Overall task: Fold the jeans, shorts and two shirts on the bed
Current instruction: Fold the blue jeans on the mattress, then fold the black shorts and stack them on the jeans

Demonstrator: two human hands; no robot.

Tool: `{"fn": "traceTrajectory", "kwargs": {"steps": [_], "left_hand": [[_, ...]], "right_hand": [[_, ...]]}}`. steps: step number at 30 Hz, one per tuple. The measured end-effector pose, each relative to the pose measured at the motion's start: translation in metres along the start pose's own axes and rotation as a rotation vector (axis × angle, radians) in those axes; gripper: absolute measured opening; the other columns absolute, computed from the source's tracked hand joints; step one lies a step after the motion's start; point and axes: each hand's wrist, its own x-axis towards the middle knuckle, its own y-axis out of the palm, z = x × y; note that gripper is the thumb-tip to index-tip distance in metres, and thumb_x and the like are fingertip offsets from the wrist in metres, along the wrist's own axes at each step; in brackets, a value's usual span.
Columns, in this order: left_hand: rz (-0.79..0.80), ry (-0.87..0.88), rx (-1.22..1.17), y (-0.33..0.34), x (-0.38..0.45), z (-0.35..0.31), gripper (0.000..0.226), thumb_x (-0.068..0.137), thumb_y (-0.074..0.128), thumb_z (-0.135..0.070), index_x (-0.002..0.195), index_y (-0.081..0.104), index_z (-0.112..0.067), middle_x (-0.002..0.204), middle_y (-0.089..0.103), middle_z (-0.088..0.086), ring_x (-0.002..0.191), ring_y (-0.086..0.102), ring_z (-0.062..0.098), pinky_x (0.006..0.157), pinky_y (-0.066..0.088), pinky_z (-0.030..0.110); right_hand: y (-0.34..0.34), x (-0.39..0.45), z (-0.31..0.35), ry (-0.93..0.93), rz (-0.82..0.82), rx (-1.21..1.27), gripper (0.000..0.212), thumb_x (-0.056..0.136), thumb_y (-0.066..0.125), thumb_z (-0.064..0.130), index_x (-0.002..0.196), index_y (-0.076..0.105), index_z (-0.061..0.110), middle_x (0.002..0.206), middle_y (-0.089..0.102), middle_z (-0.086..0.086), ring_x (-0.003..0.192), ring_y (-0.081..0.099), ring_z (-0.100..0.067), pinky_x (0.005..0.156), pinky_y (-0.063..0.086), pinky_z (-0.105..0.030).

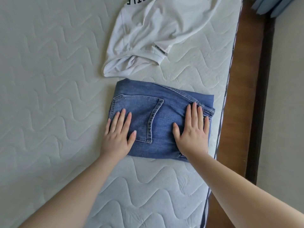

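Folded blue jeans [158,119], near the mattress's [49,79] right edge, being pressed flat under both spread hands, left hand [117,134], right hand [192,130]; crumpled white T-shirt [153,33] lying just beyond.

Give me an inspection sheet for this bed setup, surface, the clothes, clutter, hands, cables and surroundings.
Surface: quilted white mattress, bare, wavy stitching.
Job's things: blue jeans folded into a compact rectangle, back pocket up, near the mattress's right edge; white shirt crumpled and unfolded beyond them, apart from the jeans. Shorts and second shirt not in view.
Clutter: nothing seen.
Hands: left hand and right hand both flat on the jeans, fingers straight, pressing down.
Cables: nothing seen.
Surroundings: brown wooden bed frame along the right side, pale floor beyond it; a blue object at top right, too cropped to identify.
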Motion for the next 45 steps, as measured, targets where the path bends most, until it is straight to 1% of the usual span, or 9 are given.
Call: {"fn": "traceTrajectory", "kwargs": {"steps": [9,14,18,20,23,26,32,38,45], "left_hand": [[0.141,-0.029,-0.035,-0.007,0.010,-0.003,0.069,0.097,0.025,-0.052,0.156,0.025,-0.017,0.164,0.014,0.008,0.151,0.017,0.026,0.121,0.017,0.049],[0.221,-0.105,0.002,-0.012,0.011,-0.009,0.069,0.097,0.013,-0.054,0.158,0.006,-0.022,0.165,-0.006,0.002,0.152,-0.001,0.021,0.123,0.000,0.043],[0.354,-0.233,-0.109,-0.030,0.001,-0.030,0.069,0.101,0.024,-0.052,0.158,-0.005,-0.025,0.164,-0.018,-0.004,0.151,-0.013,0.015,0.121,-0.006,0.043],[0.386,-0.244,-0.214,-0.048,-0.028,-0.034,0.070,0.099,0.033,-0.050,0.158,0.003,-0.027,0.166,-0.006,-0.004,0.152,-0.004,0.013,0.121,0.002,0.042],[0.317,-0.307,-0.210,-0.078,-0.100,-0.024,0.066,0.097,0.041,-0.048,0.155,0.019,-0.025,0.157,0.031,0.002,0.140,0.035,0.021,0.108,0.035,0.040],[0.293,-0.346,-0.173,-0.123,-0.163,-0.012,0.058,0.096,0.039,-0.049,0.148,0.033,-0.025,0.139,0.048,-0.002,0.121,0.051,0.022,0.091,0.041,0.037],[0.177,-0.181,-0.120,-0.207,-0.307,0.003,0.056,0.090,0.041,-0.045,0.138,0.055,-0.020,0.133,0.058,0.002,0.125,0.055,0.024,0.102,0.043,0.045],[0.206,-0.110,-0.101,-0.280,-0.445,0.022,0.069,0.094,0.036,-0.058,0.155,0.024,-0.029,0.162,0.023,0.000,0.150,0.017,0.021,0.121,0.008,0.043],[-0.003,-0.144,-0.122,-0.337,-0.565,0.007,0.052,0.095,0.040,-0.045,0.136,0.055,-0.016,0.133,0.055,0.003,0.124,0.053,0.026,0.105,0.042,0.045]], "right_hand": [[0.007,0.004,-0.002,-0.019,0.029,-0.019,0.081,0.094,0.027,0.061,0.157,0.003,0.015,0.165,-0.001,-0.002,0.151,-0.006,-0.018,0.122,0.001,-0.045],[0.009,0.005,-0.002,-0.027,0.036,-0.024,0.079,0.094,0.025,0.059,0.157,0.004,0.016,0.165,0.001,-0.001,0.151,-0.004,-0.018,0.123,0.000,-0.041],[0.002,0.010,-0.005,-0.037,0.167,-0.050,0.081,0.094,0.019,0.062,0.156,-0.007,0.018,0.165,-0.009,0.000,0.150,-0.013,-0.017,0.122,-0.005,-0.041],[-0.008,0.024,-0.009,-0.054,0.268,-0.104,0.084,0.094,0.019,0.066,0.155,-0.014,0.018,0.163,-0.017,0.001,0.149,-0.018,-0.017,0.121,-0.008,-0.040],[-0.037,0.021,-0.002,-0.022,0.420,-0.210,0.084,0.097,0.025,0.062,0.156,-0.011,0.016,0.164,-0.015,-0.001,0.150,-0.014,-0.019,0.123,-0.003,-0.041],[-0.055,-0.047,0.029,-0.054,0.451,-0.193,0.075,0.100,0.026,0.056,0.157,-0.005,0.017,0.165,-0.011,-0.004,0.151,-0.011,-0.021,0.123,0.000,-0.041],[-0.116,-0.245,0.105,-0.344,0.359,-0.068,0.063,0.101,0.021,0.051,0.157,0.006,0.026,0.165,0.003,0.003,0.152,-0.003,-0.018,0.122,0.000,-0.038],[-0.219,-0.381,0.137,-0.550,0.284,-0.188,0.056,0.102,0.028,0.045,0.154,0.027,0.022,0.159,0.029,0.000,0.148,0.021,-0.022,0.122,0.013,-0.040],[-0.300,-0.487,0.137,-0.624,0.062,-0.122,0.041,0.098,0.049,0.035,0.131,0.060,0.013,0.137,0.058,-0.009,0.127,0.052,-0.030,0.110,0.038,-0.045]]}}
